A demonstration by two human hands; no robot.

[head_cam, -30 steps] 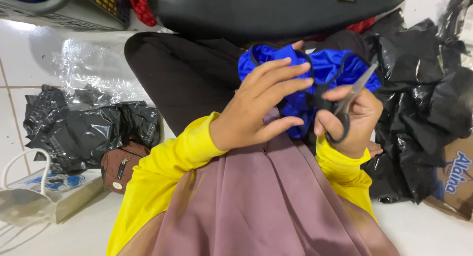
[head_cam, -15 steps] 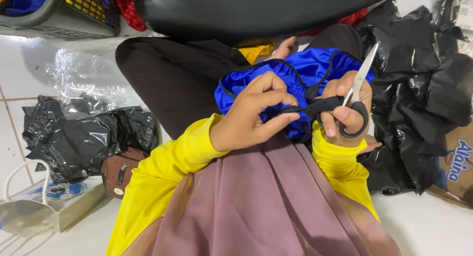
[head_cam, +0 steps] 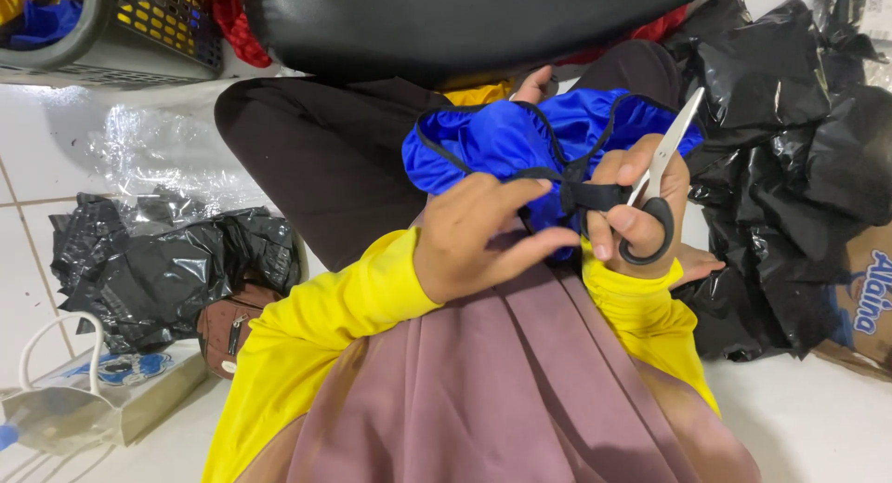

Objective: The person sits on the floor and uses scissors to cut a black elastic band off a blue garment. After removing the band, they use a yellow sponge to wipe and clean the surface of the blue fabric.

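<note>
White floor tiles (head_cam: 56,121) lay around; the left hand (head_cam: 483,232) pinched the black trim of the blue cloth (head_cam: 520,135) on the lap, keeping it taut, while the right hand (head_cam: 641,209) gripped scissors (head_cam: 660,181), blades up, beside black bags (head_cam: 790,121)

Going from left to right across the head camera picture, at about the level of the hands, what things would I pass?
Crumpled black plastic bag → left hand → right hand with scissors → pile of black plastic bags → cardboard box.
</note>
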